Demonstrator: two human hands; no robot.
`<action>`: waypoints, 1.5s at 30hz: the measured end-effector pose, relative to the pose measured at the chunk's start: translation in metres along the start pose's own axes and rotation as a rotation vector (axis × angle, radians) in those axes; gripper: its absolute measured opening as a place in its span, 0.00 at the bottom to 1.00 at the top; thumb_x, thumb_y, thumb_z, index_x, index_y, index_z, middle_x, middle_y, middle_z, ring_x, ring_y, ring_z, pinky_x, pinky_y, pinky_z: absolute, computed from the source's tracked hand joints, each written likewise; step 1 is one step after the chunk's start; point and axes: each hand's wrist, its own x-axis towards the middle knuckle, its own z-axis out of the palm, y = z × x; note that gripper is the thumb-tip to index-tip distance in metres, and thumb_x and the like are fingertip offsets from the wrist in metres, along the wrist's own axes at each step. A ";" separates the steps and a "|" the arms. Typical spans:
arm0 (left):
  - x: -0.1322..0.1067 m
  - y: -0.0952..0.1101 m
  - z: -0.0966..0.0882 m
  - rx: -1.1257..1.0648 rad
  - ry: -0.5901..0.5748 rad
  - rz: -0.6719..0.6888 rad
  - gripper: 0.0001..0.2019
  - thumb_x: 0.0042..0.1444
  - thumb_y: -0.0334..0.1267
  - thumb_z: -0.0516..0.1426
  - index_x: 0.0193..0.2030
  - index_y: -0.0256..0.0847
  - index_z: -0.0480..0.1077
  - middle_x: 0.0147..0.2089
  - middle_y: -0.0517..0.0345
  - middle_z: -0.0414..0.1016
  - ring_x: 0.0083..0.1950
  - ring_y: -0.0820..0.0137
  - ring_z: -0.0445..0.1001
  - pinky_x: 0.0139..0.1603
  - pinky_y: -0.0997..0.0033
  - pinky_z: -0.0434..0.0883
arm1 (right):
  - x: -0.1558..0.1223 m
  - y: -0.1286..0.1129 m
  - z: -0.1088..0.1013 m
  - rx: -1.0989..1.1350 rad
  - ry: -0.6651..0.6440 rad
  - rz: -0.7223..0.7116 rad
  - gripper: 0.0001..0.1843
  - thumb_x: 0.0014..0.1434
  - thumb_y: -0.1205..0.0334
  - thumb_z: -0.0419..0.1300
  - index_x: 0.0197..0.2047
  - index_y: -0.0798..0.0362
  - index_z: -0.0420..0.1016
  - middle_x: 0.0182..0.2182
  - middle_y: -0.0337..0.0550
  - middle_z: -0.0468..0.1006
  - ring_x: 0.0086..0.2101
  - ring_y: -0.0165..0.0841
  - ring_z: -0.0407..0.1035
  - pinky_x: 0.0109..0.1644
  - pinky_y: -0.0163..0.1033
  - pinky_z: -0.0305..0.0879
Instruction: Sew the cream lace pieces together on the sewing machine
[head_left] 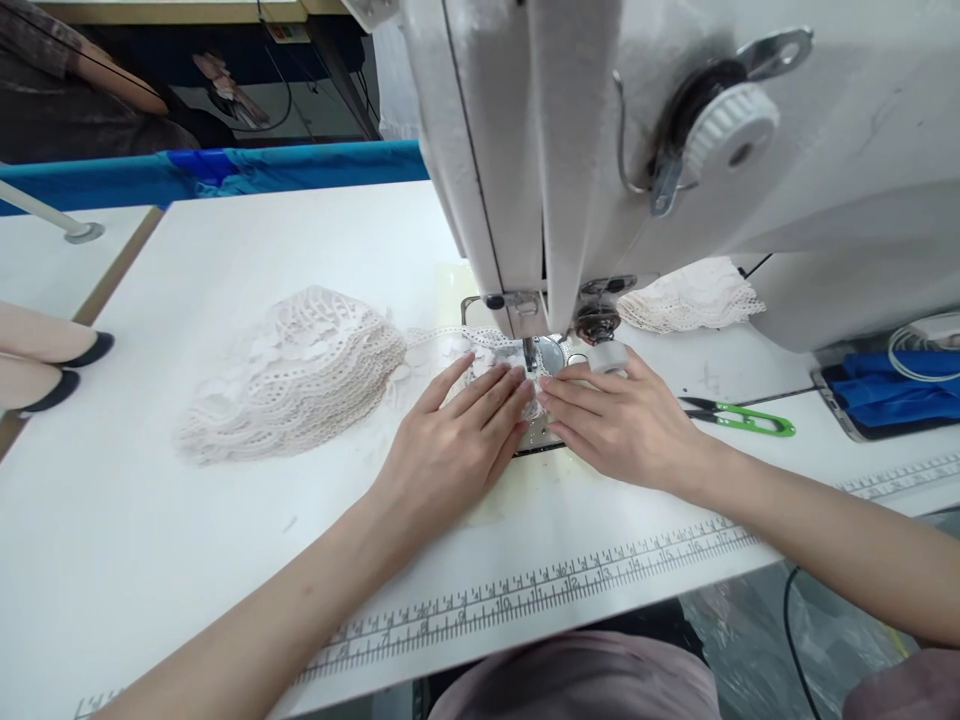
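My left hand (457, 435) lies flat with its fingers stretched out, pressing a narrow lace strip (450, 342) down just left of the needle (528, 355) of a white sewing machine (600, 150). My right hand (619, 420) lies flat too, fingers extended, fingertips meeting the left ones at the presser foot over the metal needle plate (553, 352). The strip runs left into a heap of cream lace (296, 370) on the white table (225, 250).
Green-handled thread snips (739, 417) lie right of my right hand. More lace (690, 297) sits behind the machine arm. A blue tray (892, 395) is at the far right. A printed ruler (562, 585) runs along the table's front edge. Another person's feet (52, 365) show at left.
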 end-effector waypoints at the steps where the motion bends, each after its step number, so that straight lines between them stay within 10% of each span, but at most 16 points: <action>1: 0.000 0.000 0.001 0.004 0.003 -0.005 0.14 0.64 0.34 0.54 0.54 0.32 0.71 0.54 0.45 0.76 0.55 0.59 0.75 0.61 0.48 0.70 | 0.000 0.000 0.001 -0.009 0.002 -0.001 0.14 0.67 0.63 0.53 0.47 0.59 0.77 0.46 0.42 0.81 0.46 0.33 0.73 0.66 0.50 0.55; 45: 0.001 -0.003 0.005 -0.008 0.056 -0.043 0.14 0.63 0.36 0.55 0.52 0.32 0.73 0.51 0.48 0.78 0.53 0.59 0.76 0.61 0.49 0.66 | 0.005 0.007 0.003 -0.148 -0.042 0.056 0.16 0.68 0.58 0.50 0.49 0.53 0.77 0.42 0.40 0.82 0.43 0.37 0.72 0.70 0.53 0.47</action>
